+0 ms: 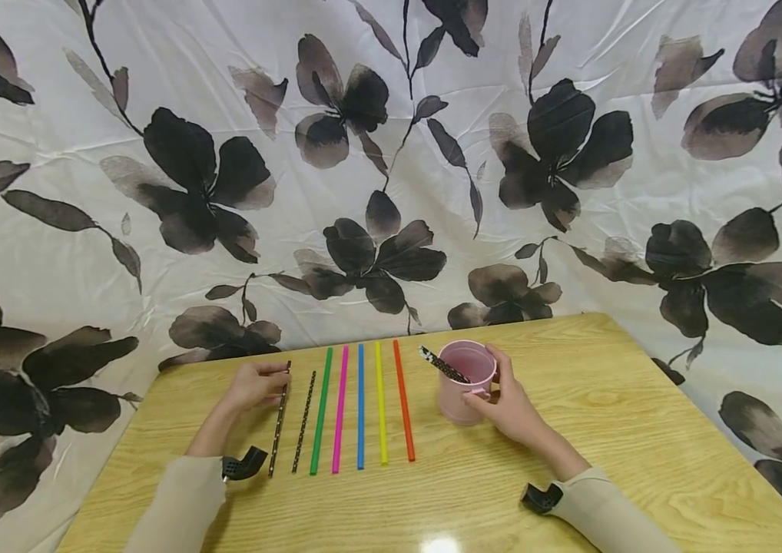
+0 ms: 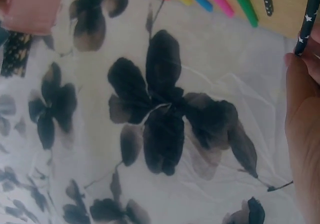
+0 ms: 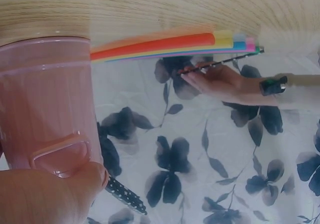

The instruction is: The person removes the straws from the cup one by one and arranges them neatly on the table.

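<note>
At the left of the row, my left hand [image 1: 263, 386] pinches the far end of a black straw with white stars [image 1: 277, 438]; the stars show clearly in the left wrist view. Beside it lies a black dotted straw [image 1: 304, 422]. Then come plain straws: green [image 1: 320, 415], pink [image 1: 339, 411], blue [image 1: 361, 407], yellow [image 1: 380, 403] and red [image 1: 403, 403]. My right hand [image 1: 511, 399] grips a pink cup [image 1: 458, 403], thumb by its small handle [image 3: 62, 156]. Black-and-white patterned straw [image 1: 442, 362] leans out of the cup's left side; how many are inside I cannot tell.
All of this is on a light wooden table [image 1: 488, 484]. Right behind the table's back edge hangs a white cloth [image 1: 294, 192] with dark flowers. A black wrist camera [image 1: 244, 464] sits on the left sleeve, another camera [image 1: 541, 498] on the right.
</note>
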The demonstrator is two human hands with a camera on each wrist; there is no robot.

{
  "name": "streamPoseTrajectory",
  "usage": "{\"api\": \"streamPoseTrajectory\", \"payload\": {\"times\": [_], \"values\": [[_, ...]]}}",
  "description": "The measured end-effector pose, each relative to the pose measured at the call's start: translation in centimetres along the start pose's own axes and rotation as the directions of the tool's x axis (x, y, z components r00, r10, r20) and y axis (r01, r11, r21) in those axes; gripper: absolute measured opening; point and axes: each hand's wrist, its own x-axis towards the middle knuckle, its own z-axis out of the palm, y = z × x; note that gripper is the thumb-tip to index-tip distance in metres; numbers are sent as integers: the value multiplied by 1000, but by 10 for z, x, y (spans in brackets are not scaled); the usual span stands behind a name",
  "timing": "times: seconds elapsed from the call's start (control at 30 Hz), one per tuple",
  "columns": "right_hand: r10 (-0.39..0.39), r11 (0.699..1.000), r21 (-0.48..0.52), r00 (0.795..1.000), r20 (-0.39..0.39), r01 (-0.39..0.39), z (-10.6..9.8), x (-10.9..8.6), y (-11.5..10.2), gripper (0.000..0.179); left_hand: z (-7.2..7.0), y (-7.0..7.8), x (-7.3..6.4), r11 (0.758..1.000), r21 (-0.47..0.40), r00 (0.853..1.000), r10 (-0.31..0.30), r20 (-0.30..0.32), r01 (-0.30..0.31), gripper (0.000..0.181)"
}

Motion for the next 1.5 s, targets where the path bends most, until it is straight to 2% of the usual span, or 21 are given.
{"api": "streamPoseTrajectory", "payload": {"times": [0.27, 0.5, 0.8, 1.07, 1.27, 1.5], "values": [[-2, 1000, 3, 1000, 5, 2, 1, -2, 2, 88, 6, -7, 5, 1000, 10, 1000, -30, -5, 30, 41], [13, 1000, 8, 1000, -2, -12, 1, -2, -1, 88, 12, -9, 8, 997, 50, 998, -53, -44, 56, 36], [7, 1000, 14, 1000, -3, -7, 1, -2, 0, 88, 21, -10, 13, 991, 125, 996, -30, -83, 40, 35], [9, 1000, 4, 1000, -5, -9, 1, -2, 0, 88, 26, -10, 11, 986, 164, 995, 7, -99, 9, 31], [12, 1000, 1, 1000, -4, -12, 1, -1, 1, 88, 27, -9, 9, 985, 172, 995, 3, -97, 14, 31], [-1, 1000, 7, 1000, -18, 2, 3, 1, 24, 90, 29, -5, 7, 982, 188, 995, 16, -100, 3, 30]]}}
